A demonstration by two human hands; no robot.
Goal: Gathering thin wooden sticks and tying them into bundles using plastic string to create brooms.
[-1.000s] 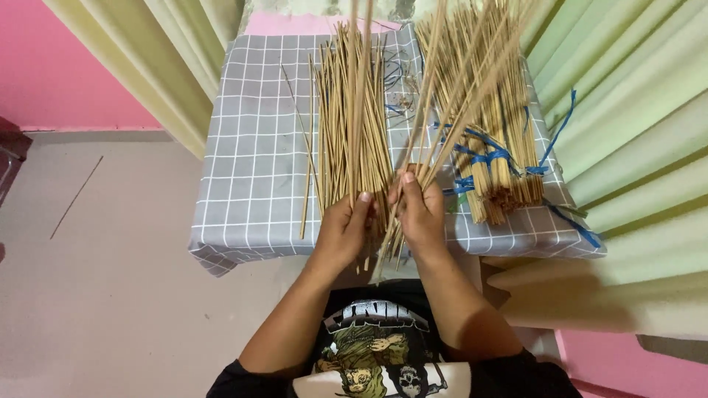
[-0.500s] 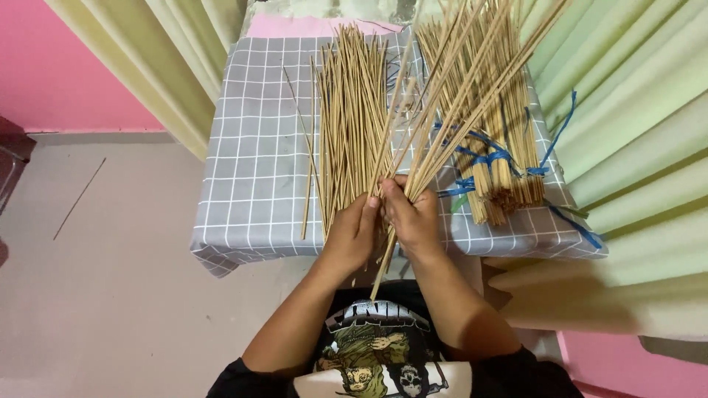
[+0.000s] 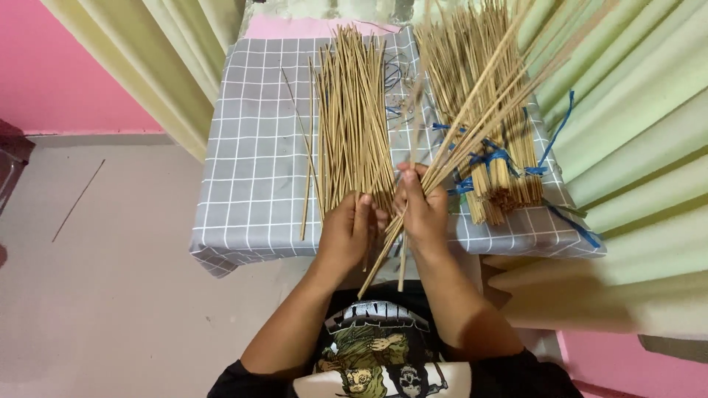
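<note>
Gripping: the right hand [image 3: 422,214] is closing around a fan of thin sticks [image 3: 479,103].
Stick axis: running up and to the right, away from the grip; short ends are poking out below the fist.
Left hand [image 3: 346,232]: curling, touching the sticks' lower ends just beside the right hand; whether it is clamping them I cannot tell.
Loose pile [image 3: 354,125]: lying directly beyond the left hand on the checked cloth [image 3: 251,162].
Tied bundles [image 3: 501,169]: lying to the right of the grip.
</note>
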